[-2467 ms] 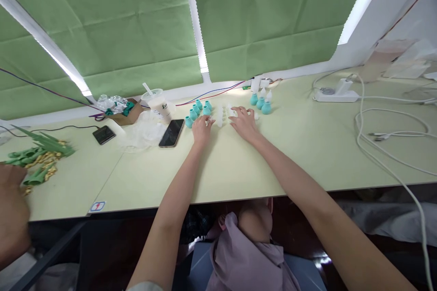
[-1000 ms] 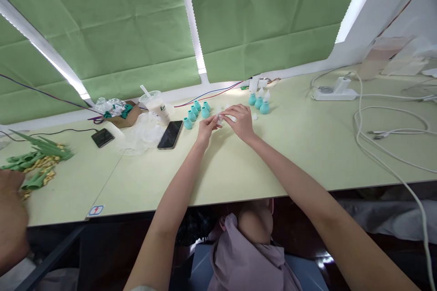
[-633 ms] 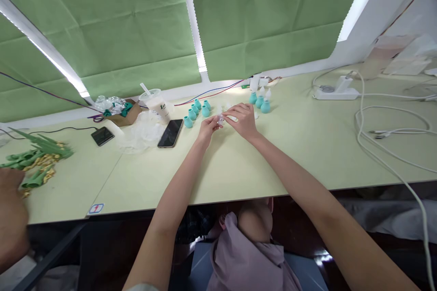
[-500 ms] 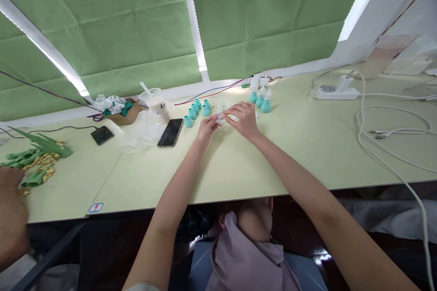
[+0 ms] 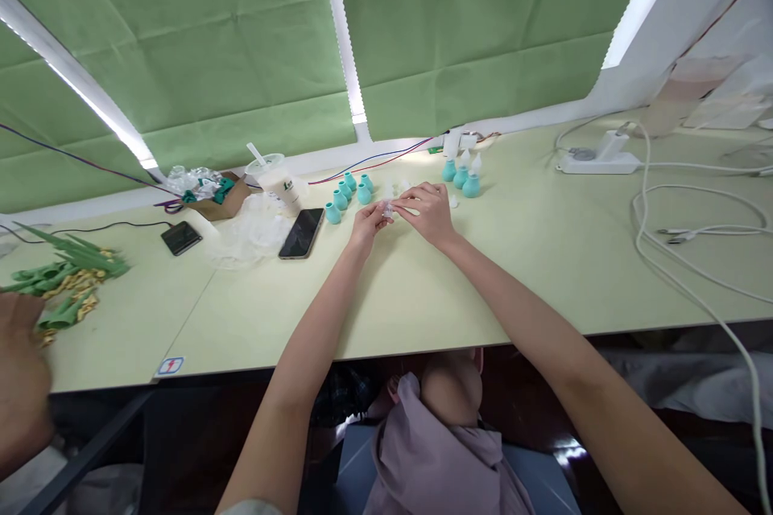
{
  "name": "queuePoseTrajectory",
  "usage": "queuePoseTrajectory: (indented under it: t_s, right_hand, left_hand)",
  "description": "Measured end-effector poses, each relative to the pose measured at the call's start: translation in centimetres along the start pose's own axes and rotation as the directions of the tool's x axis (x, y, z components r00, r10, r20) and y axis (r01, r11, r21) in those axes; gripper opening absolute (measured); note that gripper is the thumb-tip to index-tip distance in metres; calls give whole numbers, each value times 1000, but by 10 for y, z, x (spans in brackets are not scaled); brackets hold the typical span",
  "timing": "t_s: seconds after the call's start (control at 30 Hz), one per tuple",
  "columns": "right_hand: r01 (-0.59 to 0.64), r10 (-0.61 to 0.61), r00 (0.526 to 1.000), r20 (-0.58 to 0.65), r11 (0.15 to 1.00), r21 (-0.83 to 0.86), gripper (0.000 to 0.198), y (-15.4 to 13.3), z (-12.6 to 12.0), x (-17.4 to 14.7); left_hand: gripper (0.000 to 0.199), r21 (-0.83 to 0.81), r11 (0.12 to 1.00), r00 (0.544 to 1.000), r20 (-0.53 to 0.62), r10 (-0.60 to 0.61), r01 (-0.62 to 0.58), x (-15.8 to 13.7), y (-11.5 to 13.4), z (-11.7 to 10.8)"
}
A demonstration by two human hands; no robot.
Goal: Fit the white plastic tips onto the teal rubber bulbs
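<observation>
Over the middle of the table, my left hand (image 5: 368, 224) pinches a small clear plastic piece (image 5: 387, 211) between thumb and fingers. The fingertips of my right hand (image 5: 427, 211) are closed at the same piece from the right, partly covering it. Several small teal vase-shaped pieces (image 5: 344, 190) stand left of my hands. To the right, more teal pieces (image 5: 471, 186) have white pointed tops (image 5: 477, 164) in them. A few small white parts (image 5: 453, 201) lie behind and beside my right hand.
A black phone (image 5: 301, 233), a crumpled plastic bag (image 5: 250, 232), a drink cup (image 5: 279, 183) and a cardboard box (image 5: 221, 203) are on the left. Another person's hand (image 5: 21, 370) is by green and yellow parts (image 5: 69, 282). Power strip (image 5: 597, 164) and white cables (image 5: 713, 229) lie right.
Both hands stay nearly in place, still joined at the clear piece. My fingers shift slightly around it, and the piece shows a little less.
</observation>
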State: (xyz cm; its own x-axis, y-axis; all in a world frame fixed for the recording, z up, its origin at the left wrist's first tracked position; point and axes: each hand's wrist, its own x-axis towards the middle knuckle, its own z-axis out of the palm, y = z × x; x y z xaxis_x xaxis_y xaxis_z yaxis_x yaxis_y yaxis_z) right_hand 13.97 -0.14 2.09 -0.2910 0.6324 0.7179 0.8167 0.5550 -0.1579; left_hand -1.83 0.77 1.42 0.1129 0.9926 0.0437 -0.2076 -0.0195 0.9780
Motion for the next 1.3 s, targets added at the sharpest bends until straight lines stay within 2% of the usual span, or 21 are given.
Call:
queuePoseTrajectory:
  t_s: [0.33,0.57,0.9,1.03,1.1,1.23,1.3]
  right_hand:
    - [-59,61,998,-8,990,130,27,1,3,4]
    - [-139,153,987,-37,958,250,24,3,2,6]
    - [-168,167,985,39,903,395,24,4,5,8]
    - [-235,267,963,28,787,571,29,4,1,8]
    - [-282,321,944,75,667,689,35,5,3,7]
    - [-403,331,898,289,358,842,39,6,10,6]
    - [-433,332,880,338,273,859,41,6,11,6]
  left_hand:
    - [34,18,999,999,9,34,-34,-1,0,2]
    - [35,40,992,988,98,117,-121,-2,0,3]
    - [34,155,981,992,-36,125,-118,-4,4,6]
    - [32,168,971,984,-27,178,-171,-4,4,7]
    - [31,184,963,978,-27,206,-198,-4,4,8]
    - [33,266,930,963,-17,268,-254,-3,2,10]
    - [35,306,907,953,2,304,-290,-2,1,10]
